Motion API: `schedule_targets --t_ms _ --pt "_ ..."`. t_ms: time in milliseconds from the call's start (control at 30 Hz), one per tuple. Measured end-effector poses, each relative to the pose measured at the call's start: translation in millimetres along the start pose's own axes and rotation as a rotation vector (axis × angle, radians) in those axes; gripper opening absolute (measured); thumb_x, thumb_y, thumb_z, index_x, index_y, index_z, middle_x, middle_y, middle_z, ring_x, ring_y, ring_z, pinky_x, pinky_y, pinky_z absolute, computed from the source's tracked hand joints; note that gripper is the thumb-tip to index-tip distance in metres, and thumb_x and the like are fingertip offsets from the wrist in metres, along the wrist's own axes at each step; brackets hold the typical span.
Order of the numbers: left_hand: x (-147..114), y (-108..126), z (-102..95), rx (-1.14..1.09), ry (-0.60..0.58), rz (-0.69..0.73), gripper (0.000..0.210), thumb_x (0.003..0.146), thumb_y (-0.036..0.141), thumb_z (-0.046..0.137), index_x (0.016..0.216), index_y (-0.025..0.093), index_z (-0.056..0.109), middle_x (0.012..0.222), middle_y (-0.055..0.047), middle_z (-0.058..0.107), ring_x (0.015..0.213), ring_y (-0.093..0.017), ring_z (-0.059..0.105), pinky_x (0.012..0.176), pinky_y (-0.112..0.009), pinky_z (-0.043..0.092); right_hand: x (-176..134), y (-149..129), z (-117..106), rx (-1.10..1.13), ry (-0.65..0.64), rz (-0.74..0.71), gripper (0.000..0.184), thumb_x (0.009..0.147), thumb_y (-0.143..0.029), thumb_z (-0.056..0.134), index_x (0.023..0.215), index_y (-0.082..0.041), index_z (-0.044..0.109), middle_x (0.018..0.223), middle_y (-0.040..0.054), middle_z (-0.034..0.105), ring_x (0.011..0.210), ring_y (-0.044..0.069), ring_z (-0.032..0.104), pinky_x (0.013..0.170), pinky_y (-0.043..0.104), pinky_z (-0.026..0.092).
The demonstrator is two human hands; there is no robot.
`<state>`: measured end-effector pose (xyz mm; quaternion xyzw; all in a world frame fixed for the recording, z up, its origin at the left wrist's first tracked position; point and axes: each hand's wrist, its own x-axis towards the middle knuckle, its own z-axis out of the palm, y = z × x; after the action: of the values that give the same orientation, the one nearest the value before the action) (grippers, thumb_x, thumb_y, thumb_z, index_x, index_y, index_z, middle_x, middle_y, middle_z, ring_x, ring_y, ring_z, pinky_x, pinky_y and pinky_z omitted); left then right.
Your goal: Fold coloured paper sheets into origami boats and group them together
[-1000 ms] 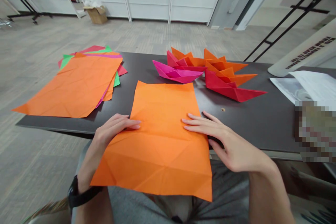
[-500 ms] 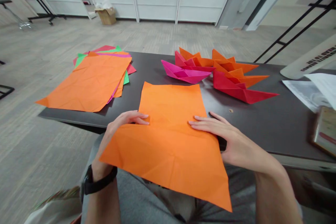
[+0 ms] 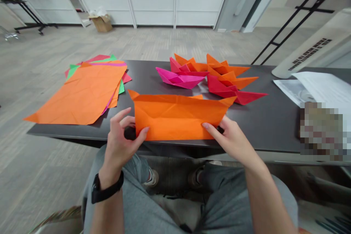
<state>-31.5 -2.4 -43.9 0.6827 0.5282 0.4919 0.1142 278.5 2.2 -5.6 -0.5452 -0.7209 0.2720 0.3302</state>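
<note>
An orange sheet of paper [image 3: 175,119] is folded over on itself at the near edge of the dark table [image 3: 263,124], its fold toward me and its two upper corners curling up. My left hand [image 3: 122,137] pinches the left end, thumb in front and fingers behind. At the right end, my right hand [image 3: 233,137] grips the paper the same way, its fingers partly hidden behind the sheet. Beyond the paper stand several folded paper boats: a magenta boat [image 3: 179,78], a red boat [image 3: 236,91] and orange boats [image 3: 230,69].
On the left lies a stack of coloured paper sheets [image 3: 82,93], an orange one on top, overhanging the table edge. To the right are white printed papers [image 3: 323,86], a pixelated object [image 3: 320,129] and a white cylinder with black lettering [image 3: 309,49].
The near half of the orange sheet has been folded up and away from me over the far half. Both hands have gone from lying flat on it to pinching its ends. The view has shifted slightly.
</note>
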Motion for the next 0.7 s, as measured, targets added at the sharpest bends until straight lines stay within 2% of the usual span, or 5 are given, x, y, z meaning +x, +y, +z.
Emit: schedule_targets --t_ms 233,300,400,533,700 --pt "16 11 -4.8 0.190 -0.145 0.135 0.046 0.083 0.026 0.074 0.125 0.021 0.055 0.118 -0.008 0.055 0.104 -0.022 0.059 0.069 -0.028 0.058 2 8 8 0.070 0.066 -0.016 0.077 0.093 -0.032 0.062 0.157 -0.027 0.019 0.128 0.0110 0.064 0.115 0.027 0.065 0.099 0.046 0.053" --pt "15 12 -4.3 0.223 -0.149 0.172 0.033 0.086 0.024 0.071 0.117 0.021 0.060 0.117 -0.008 0.059 0.106 -0.023 0.060 0.075 -0.032 0.058 2 8 8 -0.066 0.140 -0.087 0.076 0.090 -0.030 0.064 0.156 -0.026 0.027 0.136 0.0138 0.056 0.124 0.029 0.059 0.106 0.049 0.049" --pt "11 10 -3.7 0.215 -0.165 0.247 0.017 0.091 0.019 0.066 0.107 0.021 0.065 0.112 -0.007 0.068 0.108 -0.023 0.065 0.093 -0.039 0.054 3 8 9 -0.243 0.157 -0.231 0.047 0.093 -0.025 0.061 0.139 -0.023 0.055 0.155 0.0160 0.039 0.143 0.032 0.041 0.113 0.051 0.042" --pt "11 18 -5.4 0.245 -0.239 0.335 0.014 0.096 0.017 0.059 0.106 0.021 0.067 0.109 -0.006 0.075 0.105 -0.022 0.069 0.096 -0.039 0.052 2 8 12 -0.377 0.007 -0.296 0.026 0.100 -0.019 0.048 0.113 -0.024 0.070 0.145 0.0084 0.058 0.138 0.027 0.050 0.114 0.055 0.037" --pt "19 51 4.4 0.343 -0.514 0.420 0.029 0.097 0.020 0.057 0.126 0.021 0.062 0.133 -0.009 0.067 0.122 -0.025 0.063 0.102 -0.043 0.050 2 11 11 -0.411 -0.019 -0.278 0.025 0.101 -0.019 0.049 0.115 -0.025 0.069 0.138 0.0045 0.064 0.133 0.024 0.055 0.112 0.054 0.039"
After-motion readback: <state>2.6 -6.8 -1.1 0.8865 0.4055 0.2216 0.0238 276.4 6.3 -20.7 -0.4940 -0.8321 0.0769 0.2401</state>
